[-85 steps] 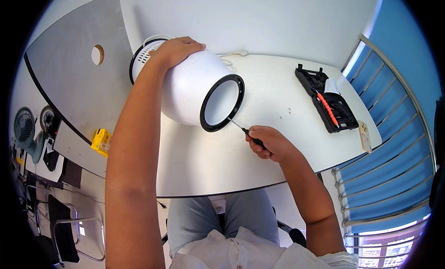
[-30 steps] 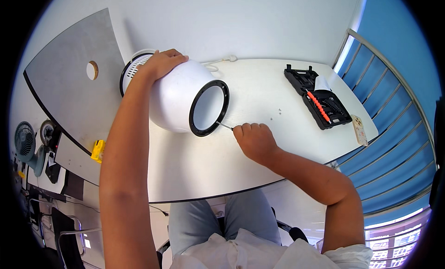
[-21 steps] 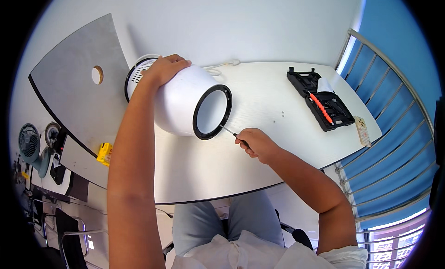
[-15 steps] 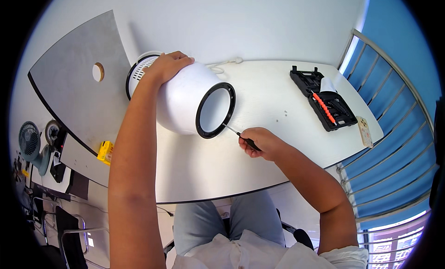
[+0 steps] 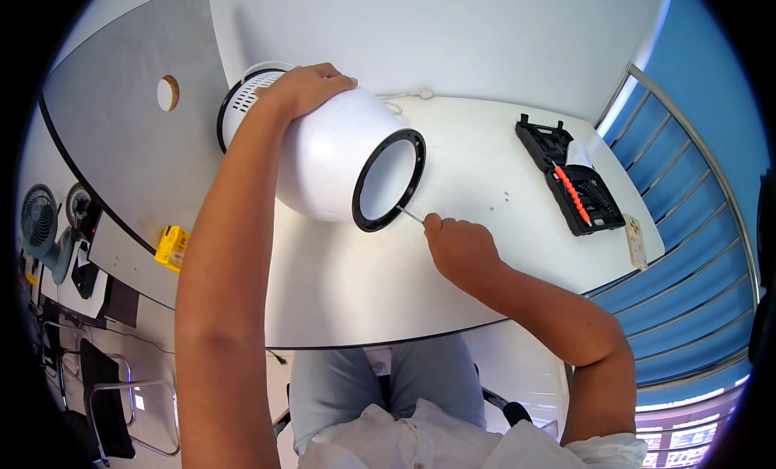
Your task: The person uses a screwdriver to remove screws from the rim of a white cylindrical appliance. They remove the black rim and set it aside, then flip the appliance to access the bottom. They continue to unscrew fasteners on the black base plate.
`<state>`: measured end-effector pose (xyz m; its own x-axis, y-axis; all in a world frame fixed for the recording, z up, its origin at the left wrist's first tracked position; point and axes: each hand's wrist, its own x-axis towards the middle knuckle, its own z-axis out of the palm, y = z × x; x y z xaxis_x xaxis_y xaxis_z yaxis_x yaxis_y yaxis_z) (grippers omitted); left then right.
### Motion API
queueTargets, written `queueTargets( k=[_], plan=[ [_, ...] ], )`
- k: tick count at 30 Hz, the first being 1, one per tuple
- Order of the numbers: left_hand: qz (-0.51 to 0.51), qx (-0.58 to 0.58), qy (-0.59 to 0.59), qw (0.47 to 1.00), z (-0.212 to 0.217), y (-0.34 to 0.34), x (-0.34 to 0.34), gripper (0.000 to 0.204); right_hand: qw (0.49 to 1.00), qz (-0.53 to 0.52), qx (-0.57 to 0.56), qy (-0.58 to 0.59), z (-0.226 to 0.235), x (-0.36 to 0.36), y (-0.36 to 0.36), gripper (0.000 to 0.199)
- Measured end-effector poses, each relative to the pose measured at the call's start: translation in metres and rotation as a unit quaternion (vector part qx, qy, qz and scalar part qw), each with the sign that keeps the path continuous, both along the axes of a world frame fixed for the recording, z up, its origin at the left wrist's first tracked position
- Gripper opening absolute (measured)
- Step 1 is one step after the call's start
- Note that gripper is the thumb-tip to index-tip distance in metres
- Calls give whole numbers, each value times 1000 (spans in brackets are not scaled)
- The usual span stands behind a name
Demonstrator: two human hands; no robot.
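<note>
A rounded white appliance point(image 5: 331, 162) lies on its side on the table. Vent slots show at its far-left end, and a black ring point(image 5: 417, 171) surrounds the end facing right. My left hand point(image 5: 305, 90) is draped over the top of the body, its fingers curved round it and holding it. In my closed right hand point(image 5: 461, 244) is a screwdriver point(image 5: 413, 216); its shaft tip meets the lower right part of the black ring. The screwdriver's handle is hidden by my fist.
An open black tool case point(image 5: 594, 196) with an orange flexible shaft point(image 5: 572, 194) sits at the right. Close to it are a remote control point(image 5: 634, 243) and a few tiny screws point(image 5: 507, 196). A yellow box point(image 5: 171, 248) stands left, a metal railing point(image 5: 695, 138) right.
My right hand has turned over, back of the hand up, so the screwdriver's handle is now covered. The tip stays at the ring. My left hand keeps its hold; the whole view has shifted slightly.
</note>
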<state>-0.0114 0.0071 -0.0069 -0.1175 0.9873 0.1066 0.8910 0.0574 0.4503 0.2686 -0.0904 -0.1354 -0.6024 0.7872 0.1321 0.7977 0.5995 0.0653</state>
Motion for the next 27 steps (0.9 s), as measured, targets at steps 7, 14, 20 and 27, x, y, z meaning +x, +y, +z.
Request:
queueTargets(
  k=[7,14,20,27],
  plan=[
    [16,-4,5,1000,0,-2,0,63,987,-38,-74,136,12,3,8,26],
    [5,-1,8,1000,1,1,-3,64,648,-174,-577,466,12,12,24,28],
    [4,29,9,1000,-3,-2,-1,61,704,-115,-586,384,19,16,25,22],
    [4,23,7,1000,-2,-3,-1,59,995,-38,76,57,-23,-1,-4,24]
  ],
)
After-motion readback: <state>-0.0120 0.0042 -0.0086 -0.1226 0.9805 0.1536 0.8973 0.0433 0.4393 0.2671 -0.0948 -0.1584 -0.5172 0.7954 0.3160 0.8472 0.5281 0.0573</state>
